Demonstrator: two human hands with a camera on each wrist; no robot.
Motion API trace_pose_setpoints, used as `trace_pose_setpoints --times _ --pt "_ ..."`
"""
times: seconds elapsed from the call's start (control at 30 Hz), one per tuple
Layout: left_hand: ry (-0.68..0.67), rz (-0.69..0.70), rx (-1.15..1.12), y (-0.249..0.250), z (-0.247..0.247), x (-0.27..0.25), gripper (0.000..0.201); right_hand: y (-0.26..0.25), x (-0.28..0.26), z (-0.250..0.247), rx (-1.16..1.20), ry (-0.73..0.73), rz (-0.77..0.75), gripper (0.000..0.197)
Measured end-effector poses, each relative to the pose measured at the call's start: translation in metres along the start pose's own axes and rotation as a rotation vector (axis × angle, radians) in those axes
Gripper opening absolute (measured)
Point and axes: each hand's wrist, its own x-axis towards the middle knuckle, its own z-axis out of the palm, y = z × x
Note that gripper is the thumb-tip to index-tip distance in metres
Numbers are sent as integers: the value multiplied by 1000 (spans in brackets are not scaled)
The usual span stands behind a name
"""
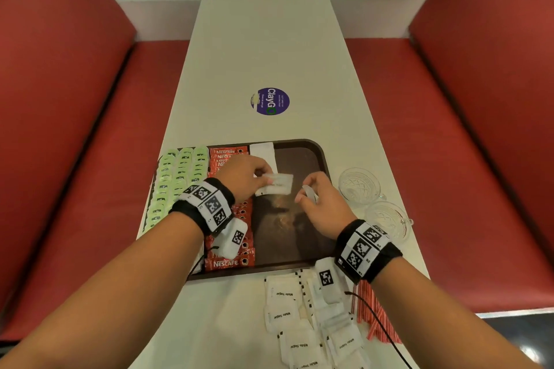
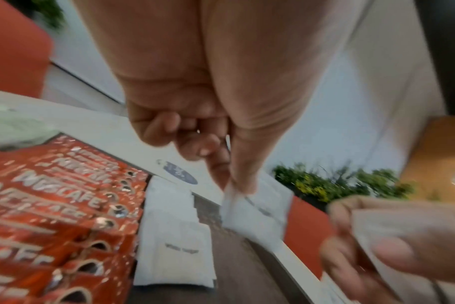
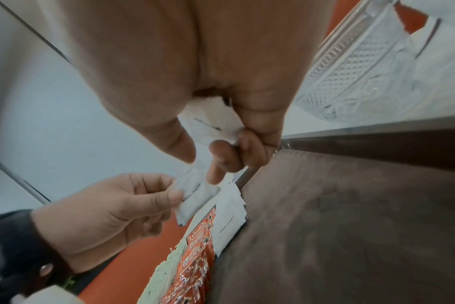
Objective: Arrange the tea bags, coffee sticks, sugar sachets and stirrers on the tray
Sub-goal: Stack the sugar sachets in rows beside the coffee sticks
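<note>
Head view: left hand [image 1: 244, 177] pinches a sachet [image 1: 277, 184] above the tray [image 1: 302, 159]; right hand [image 1: 322, 204] grips spares. Left wrist view: lay it overlapping the sachet row [image 2: 169, 236] beside the coffee sticks [image 2: 60, 216]. Right wrist view: keep the spares [image 3: 210, 123] clamped.

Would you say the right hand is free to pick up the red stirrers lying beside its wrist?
Probably not yet: the right hand already pinches a sugar sachet. Nothing covers the stirrers, though.

A long white table [image 1: 269, 48] fills the frame's centre, carrying a brown tray [image 1: 314, 153], loose sugar sachets [image 1: 287, 308] and red stirrers [image 1: 371, 308] at the bottom, two glass cups [image 1: 359, 186] right, a purple sticker [image 1: 269, 101] mid-frame.
</note>
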Motion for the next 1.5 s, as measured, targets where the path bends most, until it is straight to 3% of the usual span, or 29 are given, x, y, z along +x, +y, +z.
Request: trace_pose_setpoints --times 0.07,0.17,0.3,0.47,0.6,0.73,0.9,1.1,1.23,1.33,1.43,1.5 --pt "77 -123 20 -11 0 4 12 0 -1 -1 26 -11 16 12" --pt "35 -219 16 -19 9 9 13 4 -1 0 25 -31 6 9" --pt "-49 -249 64 -18 23 15 12 3 -2 1 43 -51 21 13" --pt "-43 -268 168 -15 24 21 19 1 -4 0 33 -75 20 14" --pt "-13 -209 216 -12 27 21 21 3 -5 -2 -42 -53 -38 11" --pt "-104 -77 293 -7 32 19 26 6 -3 0 -42 -44 -66 4" --pt "-134 -94 340 -7 31 19 26 5 -2 -1 -22 -16 -80 3" --pt "-38 37 -50 7 17 5 28 7 2 0 54 19 -51 5" --pt "-149 121 -105 17 6 -10 16 9 3 2 74 14 -46 7" --pt "-135 111 -40 12 9 -10 6 8 2 3 107 -7 -23 6" --pt "-22 18 -33 1 7 -4 5 9 0 1 106 -20 -5 18" --pt "-27 -44 12 -6 6 0 6 11 -4 -2 54 -40 -21 21"
